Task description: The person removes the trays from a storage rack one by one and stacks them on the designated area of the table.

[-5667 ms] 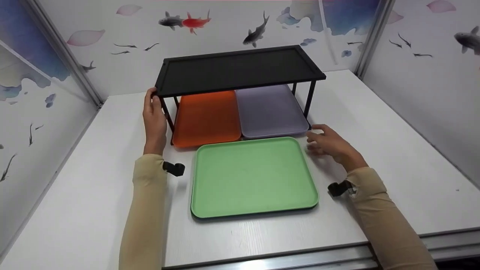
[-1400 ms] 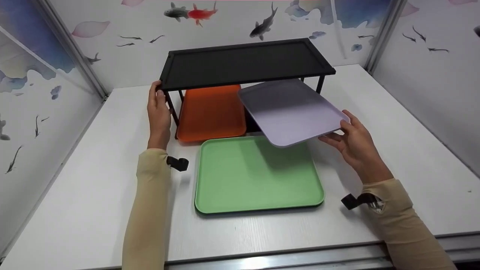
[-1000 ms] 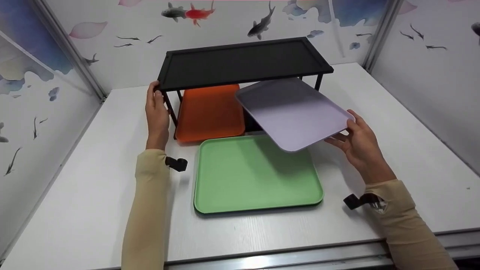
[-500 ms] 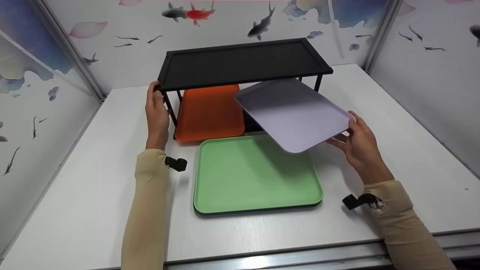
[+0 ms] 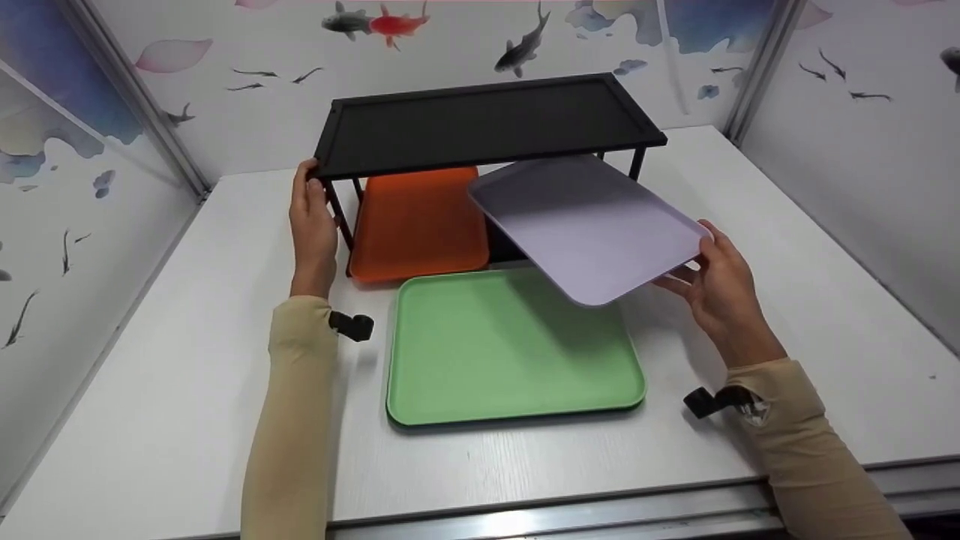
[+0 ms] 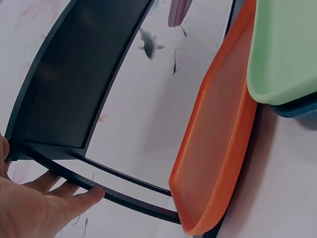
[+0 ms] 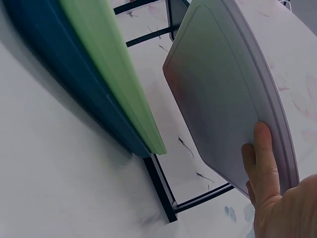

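Observation:
My right hand point(image 5: 724, 296) pinches the right front corner of a lavender tray point(image 5: 592, 232), thumb above and fingers underneath. The tray is held up at an angle, its rear part under the top of a black two-tier rack point(image 5: 487, 124) and its front corner over a green tray point(image 5: 510, 349). In the right wrist view, fingers point(image 7: 265, 158) lie against the tray's underside. My left hand point(image 5: 313, 232) holds the rack's left front corner, with fingers along its leg in the left wrist view. An orange tray point(image 5: 420, 225) lies on the rack's lower level, left side.
A dark blue tray point(image 7: 69, 69) lies beneath the green one on the white table point(image 5: 187, 360). Printed panels enclose the back and both sides. A metal rail point(image 5: 540, 521) runs along the front edge.
Since the oldest frame, my right hand has taken hold of the lavender tray, raised it off the lower level and turned it outward to the right. Over the last second everything stays nearly still.

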Demonstrator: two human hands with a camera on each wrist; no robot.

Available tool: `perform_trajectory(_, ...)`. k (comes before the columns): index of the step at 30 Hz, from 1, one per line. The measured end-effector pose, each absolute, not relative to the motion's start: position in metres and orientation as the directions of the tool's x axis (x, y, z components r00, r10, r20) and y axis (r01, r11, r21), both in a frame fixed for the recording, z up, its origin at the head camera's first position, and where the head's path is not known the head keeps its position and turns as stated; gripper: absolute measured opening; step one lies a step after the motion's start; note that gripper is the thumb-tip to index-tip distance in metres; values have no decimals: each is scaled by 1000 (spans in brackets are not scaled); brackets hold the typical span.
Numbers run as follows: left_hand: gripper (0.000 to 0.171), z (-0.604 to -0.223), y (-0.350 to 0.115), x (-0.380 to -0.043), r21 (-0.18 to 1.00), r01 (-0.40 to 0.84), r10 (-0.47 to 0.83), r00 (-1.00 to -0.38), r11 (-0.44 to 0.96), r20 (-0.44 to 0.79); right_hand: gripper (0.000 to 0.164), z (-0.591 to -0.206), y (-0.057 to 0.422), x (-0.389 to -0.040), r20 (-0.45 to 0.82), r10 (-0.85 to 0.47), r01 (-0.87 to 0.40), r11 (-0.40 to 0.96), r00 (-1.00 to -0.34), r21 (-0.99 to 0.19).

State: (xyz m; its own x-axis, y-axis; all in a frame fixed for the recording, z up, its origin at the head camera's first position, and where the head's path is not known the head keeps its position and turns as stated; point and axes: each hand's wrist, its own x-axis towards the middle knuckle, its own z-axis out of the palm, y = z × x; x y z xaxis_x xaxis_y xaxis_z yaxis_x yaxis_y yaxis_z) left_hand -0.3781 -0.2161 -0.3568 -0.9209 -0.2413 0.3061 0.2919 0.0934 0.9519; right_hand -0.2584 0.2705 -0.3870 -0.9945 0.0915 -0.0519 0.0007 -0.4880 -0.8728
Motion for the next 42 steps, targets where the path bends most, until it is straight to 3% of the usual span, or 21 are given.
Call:
perform_trajectory(33,45,-356,-218,-379,954,293,-229,-926,72,301,59,-388,266,-256,-70,98,27,-388,-993,-921)
perform_trajectory(42,46,-338,-208,-357,962,266,-224,-935,62,273,57,-389,264,-257,-82,121,33,-359,-989,-933)
